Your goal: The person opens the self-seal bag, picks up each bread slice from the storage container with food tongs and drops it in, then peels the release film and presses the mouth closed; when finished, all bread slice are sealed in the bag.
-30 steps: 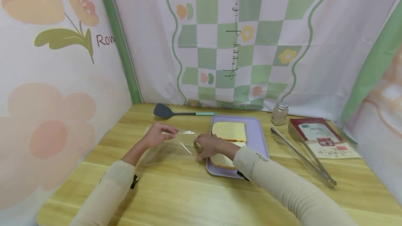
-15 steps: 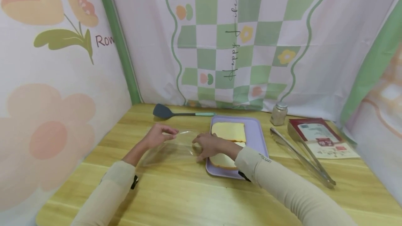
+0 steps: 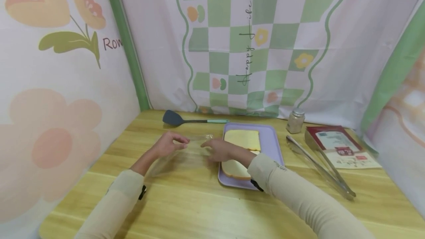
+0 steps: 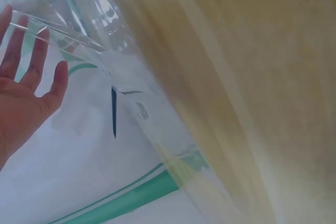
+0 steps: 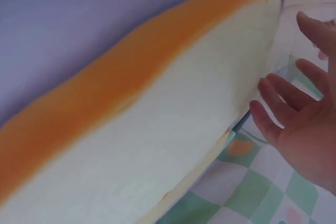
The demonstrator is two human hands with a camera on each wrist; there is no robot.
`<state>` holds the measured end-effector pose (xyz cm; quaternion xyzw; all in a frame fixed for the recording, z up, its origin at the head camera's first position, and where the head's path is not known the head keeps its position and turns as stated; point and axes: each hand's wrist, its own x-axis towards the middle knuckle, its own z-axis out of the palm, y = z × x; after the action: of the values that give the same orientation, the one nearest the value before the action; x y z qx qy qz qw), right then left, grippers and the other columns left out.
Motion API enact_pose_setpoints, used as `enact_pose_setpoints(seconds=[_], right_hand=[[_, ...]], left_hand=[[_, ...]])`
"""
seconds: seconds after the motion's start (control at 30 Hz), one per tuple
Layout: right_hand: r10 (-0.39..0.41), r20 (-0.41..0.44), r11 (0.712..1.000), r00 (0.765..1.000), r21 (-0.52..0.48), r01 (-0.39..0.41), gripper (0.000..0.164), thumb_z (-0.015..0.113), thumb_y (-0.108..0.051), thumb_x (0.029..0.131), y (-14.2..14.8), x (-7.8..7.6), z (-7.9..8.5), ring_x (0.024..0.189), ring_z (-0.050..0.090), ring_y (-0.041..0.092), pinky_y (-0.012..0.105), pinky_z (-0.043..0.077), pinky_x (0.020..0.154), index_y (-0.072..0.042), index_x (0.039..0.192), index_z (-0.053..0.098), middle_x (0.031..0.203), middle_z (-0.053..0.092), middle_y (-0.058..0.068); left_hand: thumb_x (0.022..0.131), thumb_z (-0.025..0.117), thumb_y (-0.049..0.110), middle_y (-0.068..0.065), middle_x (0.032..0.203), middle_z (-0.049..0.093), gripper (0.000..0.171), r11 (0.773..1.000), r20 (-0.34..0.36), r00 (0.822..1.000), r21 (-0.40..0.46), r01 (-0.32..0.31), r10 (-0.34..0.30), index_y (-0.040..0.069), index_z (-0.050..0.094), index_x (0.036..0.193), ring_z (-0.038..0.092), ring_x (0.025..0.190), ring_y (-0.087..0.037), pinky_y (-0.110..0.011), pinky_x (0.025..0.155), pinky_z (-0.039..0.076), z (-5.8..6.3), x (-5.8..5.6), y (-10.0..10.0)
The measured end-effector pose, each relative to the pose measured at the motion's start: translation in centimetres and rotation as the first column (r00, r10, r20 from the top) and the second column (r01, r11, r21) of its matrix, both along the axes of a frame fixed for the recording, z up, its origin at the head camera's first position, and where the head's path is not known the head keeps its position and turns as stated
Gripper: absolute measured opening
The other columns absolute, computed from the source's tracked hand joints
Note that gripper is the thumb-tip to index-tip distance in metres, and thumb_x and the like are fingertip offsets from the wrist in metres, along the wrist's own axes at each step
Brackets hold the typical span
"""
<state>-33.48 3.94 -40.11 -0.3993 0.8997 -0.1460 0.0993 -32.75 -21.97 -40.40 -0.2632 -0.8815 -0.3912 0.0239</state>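
Note:
My left hand (image 3: 167, 145) pinches the edge of a clear plastic bag (image 3: 176, 163) between thumb and fingertips, left of the tray. Its transparent film crosses the fingertips of the left hand (image 4: 29, 87) in the left wrist view. Opposite, my right hand (image 3: 220, 149) is at the bag's right side, partly over the near bread slice (image 3: 235, 169). In the right wrist view the right hand (image 5: 304, 114) has its fingers spread and bent, thumb apart, beside the white bread slice (image 5: 157, 98). A yellower slice (image 3: 242, 138) lies behind the near one on the lilac tray (image 3: 271, 145).
A dark spatula (image 3: 173, 118) with a mint handle lies along the back. To the tray's right are metal tongs (image 3: 320, 167), a glass shaker (image 3: 295, 121) and a red-and-cream packet (image 3: 342, 146). Printed curtains (image 3: 245, 47) stand behind the wooden table (image 3: 199, 209).
My right hand has shifted slightly up and its fingers have straightened and come away from their earlier hold near the bag's edge. The left hand stays nearly in place.

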Motion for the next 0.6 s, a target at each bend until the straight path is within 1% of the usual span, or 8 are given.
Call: enact_pose_setpoints(seconds=[0.17, 0.27, 0.3, 0.37, 0.4, 0.5, 0.57, 0.6], right_hand=[[0.002, -0.040, 0.995, 0.999, 0.105, 0.002, 0.063, 0.079, -0.031, 0.084, -0.3, 0.3, -0.6, 0.128, 0.054, 0.028, 0.040, 0.042, 0.108, -0.007, 0.138, 0.057, 0.131, 0.063, 0.009], [-0.013, -0.044, 0.994, 0.999, 0.112, 0.018, 0.065, 0.080, -0.033, 0.083, -0.4, 0.3, -0.8, 0.122, 0.057, 0.025, 0.040, 0.042, 0.108, -0.010, 0.139, 0.056, 0.107, 0.069, 0.005], [-0.016, -0.039, 0.993, 0.999, 0.113, 0.021, 0.065, 0.080, -0.033, 0.083, -0.4, 0.3, -0.8, 0.117, 0.059, 0.024, 0.039, 0.042, 0.108, -0.011, 0.140, 0.056, 0.097, 0.069, 0.004], [-0.019, -0.026, 0.994, 0.999, 0.111, 0.022, 0.065, 0.080, -0.032, 0.084, -0.5, 0.3, -0.8, 0.113, 0.060, 0.023, 0.039, 0.042, 0.107, -0.011, 0.141, 0.055, 0.087, 0.066, 0.002], [-0.020, -0.023, 0.994, 1.000, 0.110, 0.022, 0.065, 0.080, -0.032, 0.084, -0.5, 0.3, -0.8, 0.113, 0.060, 0.023, 0.039, 0.042, 0.108, -0.011, 0.141, 0.055, 0.087, 0.065, 0.002], [-0.018, -0.019, 0.994, 1.000, 0.111, 0.020, 0.065, 0.080, -0.030, 0.084, -0.4, 0.4, -0.7, 0.120, 0.057, 0.025, 0.040, 0.042, 0.108, -0.011, 0.141, 0.055, 0.102, 0.069, 0.005], [-0.018, -0.018, 0.994, 1.000, 0.107, 0.020, 0.063, 0.080, -0.030, 0.084, -0.3, 0.5, -0.6, 0.125, 0.055, 0.026, 0.040, 0.042, 0.108, -0.010, 0.139, 0.056, 0.115, 0.068, 0.006], [-0.016, -0.015, 0.995, 1.000, 0.102, 0.017, 0.063, 0.080, -0.029, 0.084, -0.2, 0.6, -0.5, 0.127, 0.054, 0.026, 0.040, 0.042, 0.108, -0.009, 0.138, 0.057, 0.120, 0.067, 0.007]], left_hand=[[0.090, 0.071, 0.006, -0.012, 0.114, 0.072, 0.019, 0.999, 0.004, 0.999, -0.026, 0.037, -0.037, -0.001, 0.073, 0.108, 0.067, 0.102, -0.029, -0.049, 0.093, 0.052, -0.6, -0.3, -0.8], [0.090, 0.072, 0.008, -0.012, 0.119, 0.070, 0.023, 0.998, 0.023, 1.000, -0.061, 0.023, -0.022, 0.002, 0.072, 0.112, 0.065, 0.106, -0.031, -0.050, 0.095, 0.050, -1.0, -0.3, -1.7], [0.090, 0.073, 0.008, -0.013, 0.120, 0.069, 0.024, 0.997, 0.023, 1.000, -0.076, 0.019, -0.017, 0.002, 0.072, 0.113, 0.065, 0.107, -0.032, -0.051, 0.096, 0.050, -1.1, -0.2, -2.1], [0.089, 0.074, 0.011, -0.015, 0.123, 0.067, 0.026, 0.994, 0.010, 1.000, -0.111, 0.013, -0.012, 0.002, 0.072, 0.114, 0.064, 0.109, -0.034, -0.051, 0.097, 0.049, -1.3, -0.2, -2.8], [0.088, 0.075, 0.011, -0.017, 0.124, 0.066, 0.027, 0.991, -0.004, 1.000, -0.129, 0.014, -0.015, 0.001, 0.072, 0.113, 0.063, 0.110, -0.036, -0.052, 0.097, 0.049, -1.5, -0.3, -3.2], [0.086, 0.077, 0.013, -0.024, 0.127, 0.063, 0.033, 0.981, -0.046, 0.998, -0.190, 0.038, -0.048, -0.003, 0.070, 0.115, 0.059, 0.116, -0.042, -0.053, 0.099, 0.047, -2.0, -0.4, -4.1], [0.085, 0.079, 0.014, -0.027, 0.127, 0.061, 0.037, 0.967, -0.081, 0.994, -0.248, 0.055, -0.077, -0.004, 0.069, 0.116, 0.057, 0.118, -0.045, -0.055, 0.100, 0.046, -2.3, -0.6, -4.6], [0.084, 0.079, 0.015, -0.028, 0.127, 0.061, 0.038, 0.960, -0.082, 0.993, -0.272, 0.058, -0.084, -0.004, 0.069, 0.116, 0.056, 0.118, -0.046, -0.056, 0.101, 0.044, -2.4, -0.6, -4.8]])
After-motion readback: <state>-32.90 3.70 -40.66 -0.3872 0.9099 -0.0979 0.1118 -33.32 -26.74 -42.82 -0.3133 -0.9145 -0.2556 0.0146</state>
